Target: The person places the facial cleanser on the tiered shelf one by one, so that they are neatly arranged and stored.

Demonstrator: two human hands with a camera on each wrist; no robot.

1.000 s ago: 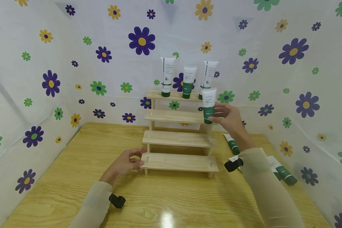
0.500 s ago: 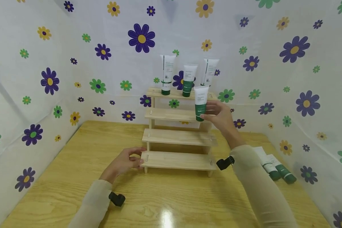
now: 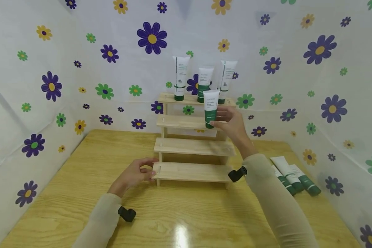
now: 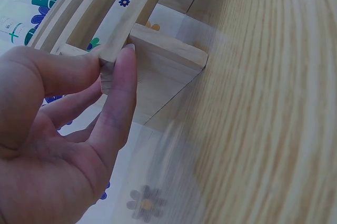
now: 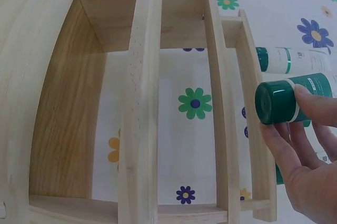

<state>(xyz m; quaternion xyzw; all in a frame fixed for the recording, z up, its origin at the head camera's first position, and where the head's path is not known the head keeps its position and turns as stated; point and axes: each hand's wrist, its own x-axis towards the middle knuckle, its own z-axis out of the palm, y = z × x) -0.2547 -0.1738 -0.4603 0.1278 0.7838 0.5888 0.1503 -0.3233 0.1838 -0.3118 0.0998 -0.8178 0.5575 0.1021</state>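
Observation:
A four-step wooden display rack (image 3: 192, 146) stands on the table. My left hand (image 3: 135, 175) pinches the left end of its lowest step between thumb and fingers; the left wrist view shows the gripped corner (image 4: 108, 66). In my right hand (image 3: 231, 124) is a white and green squeeze tube (image 3: 211, 109), upright with its green cap down, in front of the upper steps. The right wrist view shows the cap (image 5: 275, 103) apart from the step edges. On the top step stand three similar tubes: a left one (image 3: 180, 77), a shorter middle one (image 3: 205, 82) and a right one (image 3: 226, 79).
Several more tubes (image 3: 287, 174) lie on the wooden table (image 3: 173, 210) to the right of the rack, partly behind my right forearm. A white flower-patterned sheet (image 3: 117, 100) hangs behind and on both sides.
My right hand has carried the tube leftward, from the rack's right end toward the middle of the upper steps. The left hand keeps its grip on the lowest step.

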